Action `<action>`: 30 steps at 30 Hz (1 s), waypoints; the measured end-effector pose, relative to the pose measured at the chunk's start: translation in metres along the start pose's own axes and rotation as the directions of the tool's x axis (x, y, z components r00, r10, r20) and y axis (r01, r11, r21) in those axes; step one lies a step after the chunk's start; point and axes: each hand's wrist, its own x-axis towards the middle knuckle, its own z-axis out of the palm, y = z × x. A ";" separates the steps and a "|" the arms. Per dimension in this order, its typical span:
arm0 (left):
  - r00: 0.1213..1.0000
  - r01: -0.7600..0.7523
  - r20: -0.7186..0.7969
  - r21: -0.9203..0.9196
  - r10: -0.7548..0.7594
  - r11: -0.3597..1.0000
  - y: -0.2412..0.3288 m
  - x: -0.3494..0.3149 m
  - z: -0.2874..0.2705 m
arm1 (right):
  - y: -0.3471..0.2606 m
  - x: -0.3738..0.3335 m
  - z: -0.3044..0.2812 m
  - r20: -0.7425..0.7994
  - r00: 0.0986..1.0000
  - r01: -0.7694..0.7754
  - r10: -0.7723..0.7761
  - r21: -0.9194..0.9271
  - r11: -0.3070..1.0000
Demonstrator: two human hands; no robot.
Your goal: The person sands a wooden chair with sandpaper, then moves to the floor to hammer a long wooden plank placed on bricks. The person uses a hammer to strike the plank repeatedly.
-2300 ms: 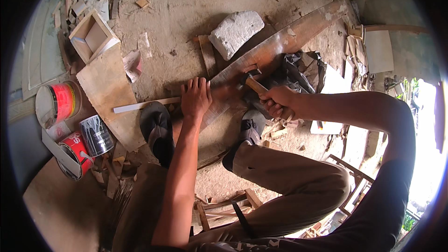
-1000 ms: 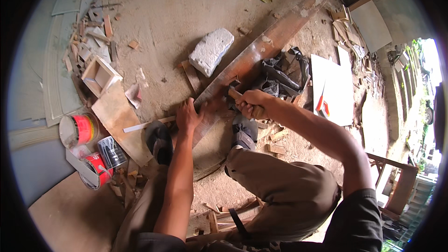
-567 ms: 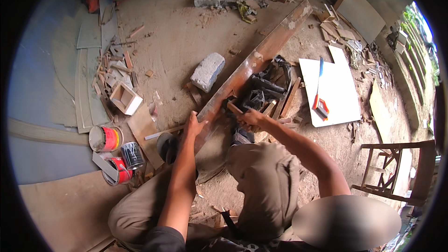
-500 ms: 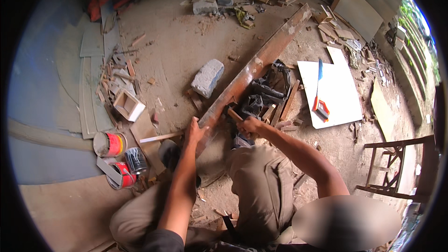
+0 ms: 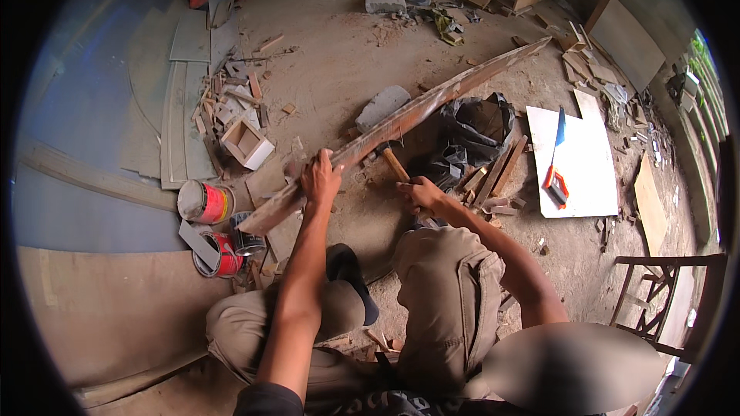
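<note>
A long brown wooden plank [image 5: 432, 108] slants from the lower left to the upper right, tipped with its narrow edge showing. My left hand [image 5: 321, 179] is closed over it near its lower end. My right hand [image 5: 422, 196] grips a hammer [image 5: 396, 165] by the wooden handle. The hammer head is close against the plank's near side; whether it touches, I cannot tell. Just beyond the plank lies a grey concrete block [image 5: 383, 108], partly hidden by it.
A black plastic bag [image 5: 476, 129] lies right of the hammer, beside wood strips [image 5: 505, 169]. Farther right, a handsaw [image 5: 556, 177] rests on a white board [image 5: 590, 177]. Paint cans [image 5: 206, 202] and a small wooden box [image 5: 247, 145] stand left. A wooden frame [image 5: 655, 293] is at lower right.
The plank has tipped from its broad face toward its edge, and its near end has swung left toward the paint cans. My left hand moved with it. The view has shifted too.
</note>
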 end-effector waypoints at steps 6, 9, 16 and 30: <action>0.999 -0.046 -0.013 0.118 0.047 0.992 -0.021 0.058 -0.028 | -0.034 0.046 -0.016 0.150 0.989 0.039 -0.001 -0.245 0.969; 0.991 -0.133 0.031 0.183 0.129 0.974 -0.044 0.084 -0.024 | -0.036 0.060 0.005 0.040 0.973 0.213 -0.227 -0.529 0.821; 0.961 -0.233 0.208 0.257 0.182 0.938 -0.073 0.125 0.002 | -0.036 0.112 0.002 0.291 0.936 -0.223 0.200 0.050 0.973; 0.775 -0.325 0.507 -0.191 0.376 0.926 -0.095 0.101 0.056 | 0.004 0.108 0.048 0.183 0.961 -0.254 0.206 0.297 0.921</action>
